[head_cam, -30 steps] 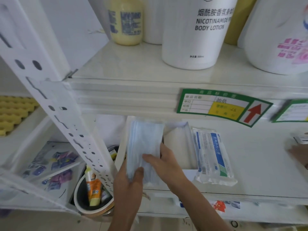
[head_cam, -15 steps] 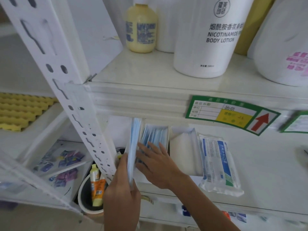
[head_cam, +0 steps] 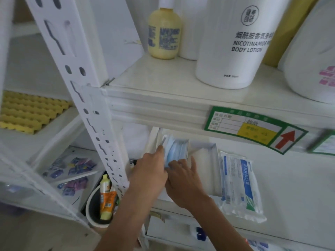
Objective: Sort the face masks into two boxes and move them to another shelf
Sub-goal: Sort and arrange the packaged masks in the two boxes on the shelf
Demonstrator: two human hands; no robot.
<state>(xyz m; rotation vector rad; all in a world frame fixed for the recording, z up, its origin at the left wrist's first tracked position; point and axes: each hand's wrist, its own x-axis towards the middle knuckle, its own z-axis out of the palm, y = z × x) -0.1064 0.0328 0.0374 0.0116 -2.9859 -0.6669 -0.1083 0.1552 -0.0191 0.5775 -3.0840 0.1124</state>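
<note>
We note both hands at the left box on the lower shelf. Half a second ago the left hand held a stack of blue face masks on edge outside the box, clear of the masks already inside. Now that stack stands in the box with the others, one upright blue bundle against the left wall.

The left hand has moved forward: its fingers reach into the box along the left face of the bundle, pressed against it. We cannot tell whether they curl round the masks. The right hand, which lay spread over the box's front a moment back, now has its fingertips bent onto the near edge of the bundle, pinching or pushing there; one finger stretches right, toward the neighbouring box. The two hands touch each other at the front of the box.

The second box, just right of the first, shows a white inside and no masks that we can make out. The sealed mask packet lies flat beside it as before.

Above, on the upper shelf, the body lotion bottle and the yellow bottle stand unchanged. The green price label hangs on the shelf edge. Lower left, a tube stands in a round tub.
</note>
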